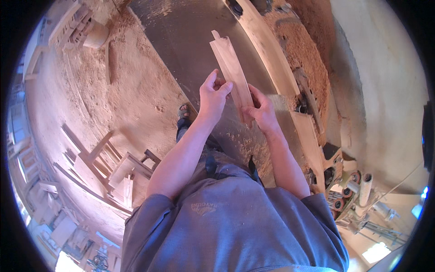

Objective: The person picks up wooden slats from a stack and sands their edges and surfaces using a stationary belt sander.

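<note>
A pale wooden board (232,68) with a stepped, tenon-like far end is held up over a dark metal machine table. My left hand (214,94) grips its left edge near the middle, the thumb lying on its face. Lower down, my right hand (263,110) holds the board's right edge close to the near end, thumb on the front. Both hands are closed on the same piece, which slants away to the upper left. The fingers behind the board are partly hidden.
The metal table (181,41) carries scattered sawdust. Along its right runs a long wooden fence (267,43), with heaped sawdust (301,59) behind it. Wood pieces (97,167) are stacked at lower left on the dusty floor. Rollers and machine parts (358,195) stand at right.
</note>
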